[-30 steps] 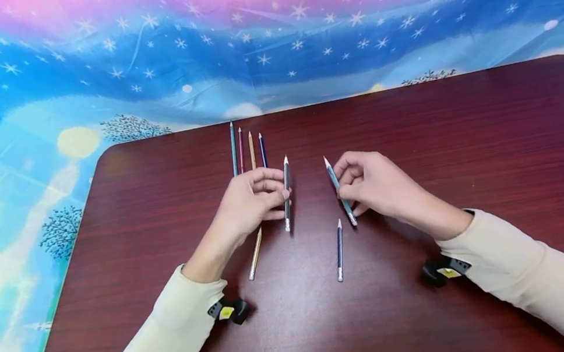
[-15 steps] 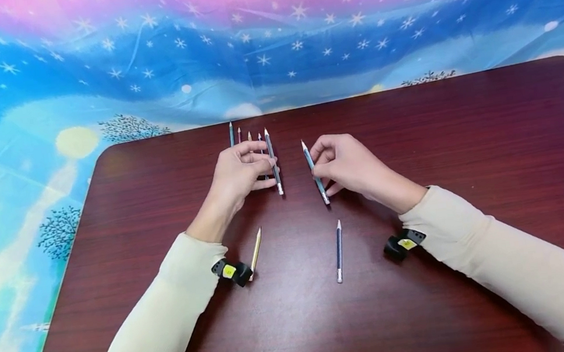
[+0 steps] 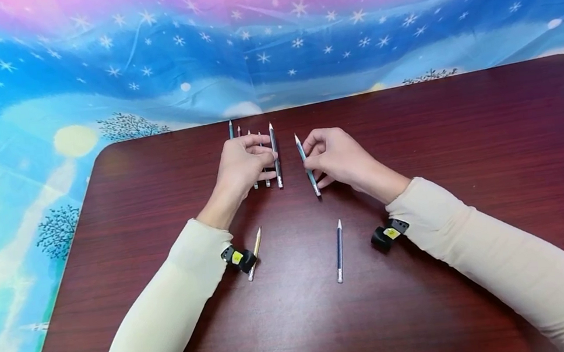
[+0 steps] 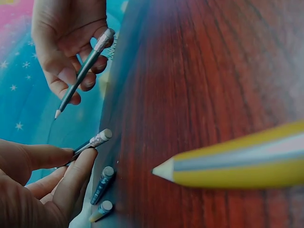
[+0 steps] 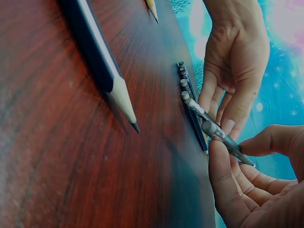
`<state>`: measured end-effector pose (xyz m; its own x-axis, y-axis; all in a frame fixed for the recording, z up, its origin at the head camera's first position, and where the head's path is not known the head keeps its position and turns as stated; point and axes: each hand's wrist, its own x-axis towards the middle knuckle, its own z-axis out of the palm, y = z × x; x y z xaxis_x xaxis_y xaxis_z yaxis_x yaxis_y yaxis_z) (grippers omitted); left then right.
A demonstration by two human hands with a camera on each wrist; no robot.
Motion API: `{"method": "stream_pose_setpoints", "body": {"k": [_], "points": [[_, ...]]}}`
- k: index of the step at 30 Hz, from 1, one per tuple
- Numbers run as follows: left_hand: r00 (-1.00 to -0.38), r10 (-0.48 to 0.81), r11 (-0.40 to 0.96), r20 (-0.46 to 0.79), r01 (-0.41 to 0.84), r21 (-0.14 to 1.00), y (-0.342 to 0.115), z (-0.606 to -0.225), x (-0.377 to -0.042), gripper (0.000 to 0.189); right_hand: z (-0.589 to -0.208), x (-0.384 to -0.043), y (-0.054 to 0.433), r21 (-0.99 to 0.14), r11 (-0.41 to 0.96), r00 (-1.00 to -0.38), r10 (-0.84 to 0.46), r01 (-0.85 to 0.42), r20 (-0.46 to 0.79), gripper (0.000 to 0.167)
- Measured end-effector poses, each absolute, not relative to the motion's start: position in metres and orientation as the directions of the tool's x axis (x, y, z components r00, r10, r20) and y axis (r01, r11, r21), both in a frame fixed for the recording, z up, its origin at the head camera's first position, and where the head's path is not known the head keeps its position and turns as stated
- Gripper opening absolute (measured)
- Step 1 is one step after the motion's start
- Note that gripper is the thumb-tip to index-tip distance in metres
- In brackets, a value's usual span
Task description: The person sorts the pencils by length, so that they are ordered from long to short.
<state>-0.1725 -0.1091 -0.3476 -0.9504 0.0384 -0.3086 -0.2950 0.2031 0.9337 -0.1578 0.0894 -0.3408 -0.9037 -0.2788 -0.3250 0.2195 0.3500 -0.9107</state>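
In the head view my left hand (image 3: 243, 160) pinches a dark pencil (image 3: 277, 168), tip toward the far edge, at the right end of a row of pencils. That hand covers much of the row; the tips of a teal pencil (image 3: 231, 128) and a red pencil (image 3: 239, 131) show beyond it. My right hand (image 3: 334, 155) pinches a blue-green pencil (image 3: 308, 167), slightly tilted, a short gap to the right. The left wrist view shows this green pencil (image 4: 83, 73) between thumb and fingers. Below the left hand lie a yellow pencil (image 3: 256, 244) and a dark blue pencil (image 3: 340, 251).
The dark red-brown wooden table (image 3: 441, 139) spans the view. Behind it hangs a blue and pink snowflake cloth (image 3: 297, 39). A small black wrist camera (image 3: 239, 257) partly covers the yellow pencil; another black camera (image 3: 389, 234) sits at the right cuff.
Both hands have moved toward the far edge with their pencils. The left hand's pencil now lines up beside the row, and the right hand has come left, closer to it. The two near pencils stayed put.
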Motion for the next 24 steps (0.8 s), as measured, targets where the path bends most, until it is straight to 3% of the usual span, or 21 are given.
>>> {"method": "stream_pose_setpoints", "body": {"k": [24], "points": [[-0.947, 0.004, 0.499, -0.321, -0.276, 0.821, -0.091, -0.346, -0.186, 0.029, -0.344, -0.165, 0.089, -0.913, 0.337, -0.904, -0.274, 0.231, -0.329, 0.017]]}}
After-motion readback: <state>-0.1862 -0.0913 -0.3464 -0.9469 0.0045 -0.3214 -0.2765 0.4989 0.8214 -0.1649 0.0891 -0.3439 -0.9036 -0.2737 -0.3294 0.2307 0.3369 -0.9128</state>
